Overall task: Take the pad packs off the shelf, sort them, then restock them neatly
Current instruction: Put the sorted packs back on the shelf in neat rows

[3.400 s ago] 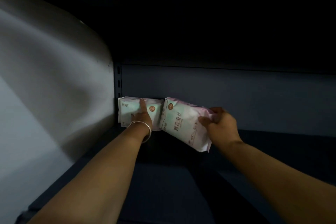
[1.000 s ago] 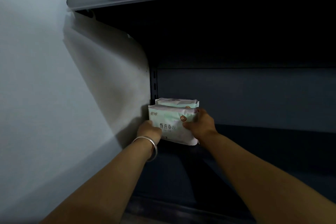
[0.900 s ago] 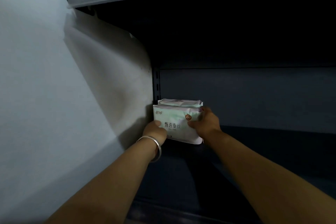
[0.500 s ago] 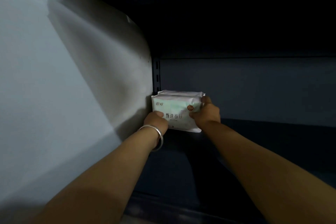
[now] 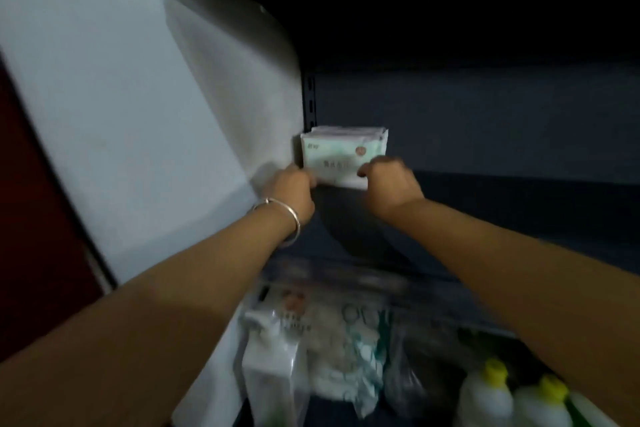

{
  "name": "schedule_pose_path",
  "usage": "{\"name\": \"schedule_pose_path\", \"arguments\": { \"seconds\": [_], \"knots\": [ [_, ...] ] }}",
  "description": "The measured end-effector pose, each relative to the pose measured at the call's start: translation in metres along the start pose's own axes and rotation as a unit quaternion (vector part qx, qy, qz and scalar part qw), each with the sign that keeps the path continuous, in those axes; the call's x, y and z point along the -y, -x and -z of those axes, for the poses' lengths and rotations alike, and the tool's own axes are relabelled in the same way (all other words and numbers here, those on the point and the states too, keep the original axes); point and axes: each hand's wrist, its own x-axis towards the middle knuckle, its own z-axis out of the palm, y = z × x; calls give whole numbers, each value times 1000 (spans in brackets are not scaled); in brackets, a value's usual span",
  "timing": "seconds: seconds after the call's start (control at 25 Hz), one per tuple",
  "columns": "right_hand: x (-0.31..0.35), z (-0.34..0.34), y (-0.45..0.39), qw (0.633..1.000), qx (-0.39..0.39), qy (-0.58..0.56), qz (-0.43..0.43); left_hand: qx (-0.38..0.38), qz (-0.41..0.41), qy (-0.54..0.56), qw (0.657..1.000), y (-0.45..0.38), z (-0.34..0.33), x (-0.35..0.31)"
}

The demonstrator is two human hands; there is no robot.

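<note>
Pad packs: two pale green-and-white pad packs (image 5: 341,158) stand on edge, one right behind the other, in the back left corner of the dark shelf (image 5: 519,204). The front pack (image 5: 337,160) faces out with a small round red mark near its top right; the rear pack (image 5: 349,131) shows only as a strip along the top.
Left hand: the left hand (image 5: 290,188) sits at the front pack's lower left edge, fingers curled in against it. They seem to touch the pack, but I cannot tell whether they actually grip it.
Right hand: the right hand (image 5: 388,177) is at the front pack's lower right edge, knuckles up, fingers bent down over the corner. Again, touching or close to it; a real hold is not clear from here.
Bracelet: a thin silver bracelet (image 5: 282,215) circles the left wrist.
Shelf surround: a slotted upright (image 5: 310,99) runs down just left of the packs, and a white side panel (image 5: 138,97) closes off that end.
Lower level: below the shelf's front edge, blurred white and green packets (image 5: 311,340) are crowded together.
Bottles: two white bottles with yellow-green caps (image 5: 512,395) stand at the bottom right, under the right forearm.
</note>
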Motion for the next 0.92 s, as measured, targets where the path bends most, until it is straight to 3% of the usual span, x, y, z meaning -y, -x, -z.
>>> {"name": "schedule_pose_path", "arguments": {
  "seconds": [0.24, 0.36, 0.68, 0.8, 0.92],
  "knots": [
    [31, -13, 115, 988, -62, -1, 139, -85, -68, 40, 993, 119, 7, 7],
    [38, -50, 169, 975, -81, -24, 207, -49, -76, 42, 995, 174, -14, 27],
    [40, -185, 252, 965, 221, -75, 120, 198, -32, -10, 980, 263, -117, 91],
    [41, -235, 263, 941, 320, -83, 75, 245, -16, -16, 969, 274, -157, 112],
    [43, -271, 271, 927, 359, -96, 42, 260, -7, -18, 965, 280, -189, 124]
  ]
}}
